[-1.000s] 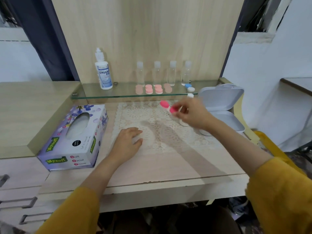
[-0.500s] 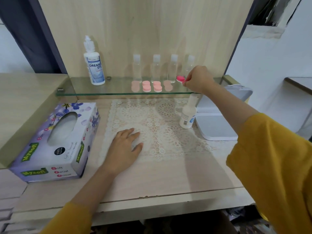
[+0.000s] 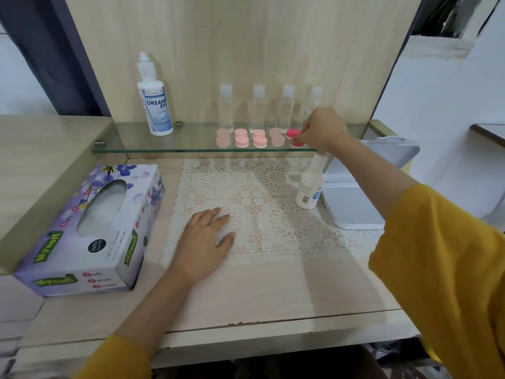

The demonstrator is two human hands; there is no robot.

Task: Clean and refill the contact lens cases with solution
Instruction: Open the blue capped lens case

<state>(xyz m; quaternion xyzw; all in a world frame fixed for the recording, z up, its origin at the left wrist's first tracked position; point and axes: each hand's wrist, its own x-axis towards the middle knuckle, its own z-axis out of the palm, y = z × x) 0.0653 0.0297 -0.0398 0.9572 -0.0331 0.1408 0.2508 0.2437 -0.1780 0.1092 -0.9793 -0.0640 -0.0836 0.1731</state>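
Pale wood panelling (image 3: 246, 50) backs a glass shelf (image 3: 196, 142), whose front edge overhangs the rear of the bench (image 3: 273, 296). One lace mat (image 3: 276, 214) covers the middle of the bench. From the mat's near edge, bare wood runs to the bench's front lip, which is chipped.

On the shelf stand one large solution bottle (image 3: 155, 105) at the left and four small clear bottles (image 3: 226, 108) with white caps in a row against the panel. In front of them lie four pale pink lens cases (image 3: 241, 138) side by side, each showing two round caps. A fifth, the bright pink lens case (image 3: 293, 134), sits at the right end of that row, near the shelf's front edge. The right hand (image 3: 323, 129) pinches it in curled fingers; whether it rests on the glass cannot be told.

Just below that hand, one small white bottle (image 3: 310, 187) stands upright on the mat's right border, its tip close under the shelf edge. Just beside it to the right is one white box (image 3: 352, 206) with its lid raised. One tissue box (image 3: 90, 236) lies along the bench's left side, just beside the mat.

The left hand (image 3: 203, 239) lies flat on the mat's left part, fingers straight and holding nothing. Open lace spreads between it and the small bottle.
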